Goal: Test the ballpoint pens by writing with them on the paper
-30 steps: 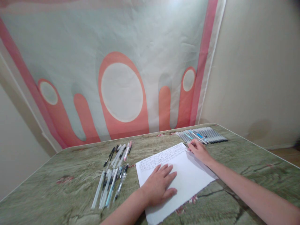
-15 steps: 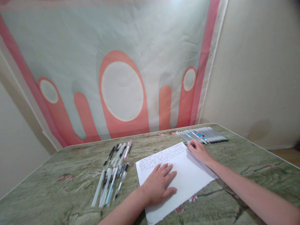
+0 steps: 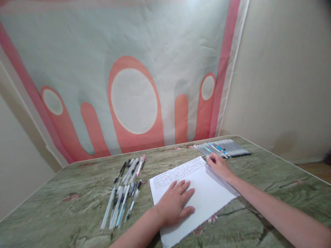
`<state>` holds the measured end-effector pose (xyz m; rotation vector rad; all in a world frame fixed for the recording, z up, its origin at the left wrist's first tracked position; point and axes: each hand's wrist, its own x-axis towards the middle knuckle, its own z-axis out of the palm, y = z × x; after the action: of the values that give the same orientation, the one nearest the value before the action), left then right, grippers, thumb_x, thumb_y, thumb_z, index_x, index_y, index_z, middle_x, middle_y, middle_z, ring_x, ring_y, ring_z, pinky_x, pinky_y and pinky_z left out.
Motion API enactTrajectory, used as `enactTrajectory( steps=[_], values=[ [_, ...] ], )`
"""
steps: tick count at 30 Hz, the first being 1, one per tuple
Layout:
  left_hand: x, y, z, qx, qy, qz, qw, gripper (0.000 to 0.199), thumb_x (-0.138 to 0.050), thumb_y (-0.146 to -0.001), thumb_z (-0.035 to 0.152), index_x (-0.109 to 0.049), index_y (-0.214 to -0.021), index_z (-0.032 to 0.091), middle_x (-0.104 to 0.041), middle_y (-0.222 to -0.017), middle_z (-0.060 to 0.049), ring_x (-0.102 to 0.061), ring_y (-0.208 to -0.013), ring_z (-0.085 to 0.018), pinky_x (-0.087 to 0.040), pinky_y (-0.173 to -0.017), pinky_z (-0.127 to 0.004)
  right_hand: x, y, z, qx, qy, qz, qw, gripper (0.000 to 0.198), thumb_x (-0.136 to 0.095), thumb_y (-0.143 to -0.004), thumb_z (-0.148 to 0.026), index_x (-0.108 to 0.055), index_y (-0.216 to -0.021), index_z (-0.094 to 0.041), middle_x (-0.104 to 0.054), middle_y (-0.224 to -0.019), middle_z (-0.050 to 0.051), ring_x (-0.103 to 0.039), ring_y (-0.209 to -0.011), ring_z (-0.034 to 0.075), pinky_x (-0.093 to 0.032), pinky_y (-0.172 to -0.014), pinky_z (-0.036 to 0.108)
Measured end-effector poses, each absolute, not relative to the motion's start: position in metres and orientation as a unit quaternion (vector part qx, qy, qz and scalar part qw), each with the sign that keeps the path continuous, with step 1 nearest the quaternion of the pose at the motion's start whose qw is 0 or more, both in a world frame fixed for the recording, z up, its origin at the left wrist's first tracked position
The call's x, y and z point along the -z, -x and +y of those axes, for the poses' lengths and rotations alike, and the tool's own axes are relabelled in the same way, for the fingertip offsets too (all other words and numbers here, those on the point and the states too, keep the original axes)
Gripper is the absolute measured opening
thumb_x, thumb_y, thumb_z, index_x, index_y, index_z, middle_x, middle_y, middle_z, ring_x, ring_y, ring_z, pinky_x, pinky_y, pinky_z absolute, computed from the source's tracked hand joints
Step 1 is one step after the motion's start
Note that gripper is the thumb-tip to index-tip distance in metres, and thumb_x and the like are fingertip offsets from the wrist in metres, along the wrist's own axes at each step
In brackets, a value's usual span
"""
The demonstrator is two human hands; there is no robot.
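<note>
Pressing flat with fingers spread, the left hand (image 3: 177, 203) pins the white sheet of paper (image 3: 207, 196) near its six-o'clock edge, while the right hand (image 3: 219, 165) grips a pen (image 3: 220, 153) at the sheet's one-o'clock corner, its tip at the end of the handwritten lines. Just beyond that corner lies a row of pens (image 3: 232, 147) close to the far edge of the table (image 3: 64, 206). Two loose pen clusters (image 3: 126, 193) sit at nine o'clock of the sheet, with bare tabletop left of them and right of the right forearm.
</note>
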<state>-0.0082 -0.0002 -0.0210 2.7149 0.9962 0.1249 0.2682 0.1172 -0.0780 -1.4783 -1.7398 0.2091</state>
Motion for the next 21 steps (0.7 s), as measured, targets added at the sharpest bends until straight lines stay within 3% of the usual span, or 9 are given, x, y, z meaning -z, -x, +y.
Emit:
enactTrajectory(
  steps=[21],
  values=[
    [0.0192,0.0083,-0.0006,-0.048,-0.930,0.341,0.129,0.058,-0.029,-0.084,0.054,-0.026,-0.135,0.026,-0.022,-0.143,-0.006,-0.019,-0.130,-0.028,-0.014,-0.105,-0.047,0.0770,-0.2668,0.1157,-0.074,0.592,-0.692,0.406,0.016,-0.042,-0.077,-0.033,-0.047,-0.068,-0.021,-0.054,-0.057,-0.001,-0.049,-0.053,0.014,-0.034,-0.054,0.025]
  ],
)
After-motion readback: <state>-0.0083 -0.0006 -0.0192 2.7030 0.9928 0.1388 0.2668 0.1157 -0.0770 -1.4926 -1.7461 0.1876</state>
